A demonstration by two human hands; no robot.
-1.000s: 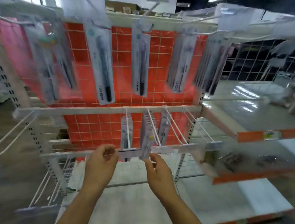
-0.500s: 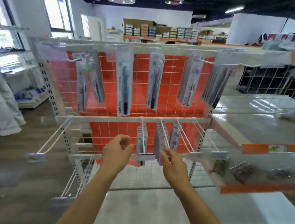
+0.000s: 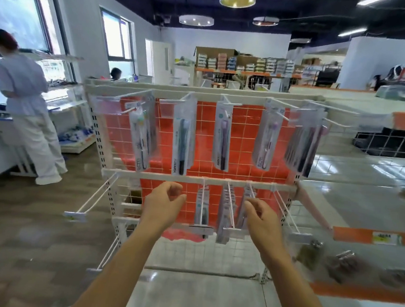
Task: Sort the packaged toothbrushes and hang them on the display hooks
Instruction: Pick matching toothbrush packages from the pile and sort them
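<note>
Now, hands: left hand (image 3: pixel 162 204) and right hand (image 3: pixel 263 220) raised before the lower hooks (image 3: pixel 229 204), fingers loosely curled, holding nothing.
Toothbrush packs: upper row (image 3: pixel 222 135) and lower row (image 3: pixel 225 215) hang against the red grid panel (image 3: pixel 241 142).
Background: a person in white (image 3: pixel 28 108) stands far left.

I am reading "Hanfei" on 2 hanging toothbrush packs, one dark-brushed (image 3: pixel 182 147) and one purple-brushed (image 3: pixel 222 140); other labels are staying too blurred for me.
</note>
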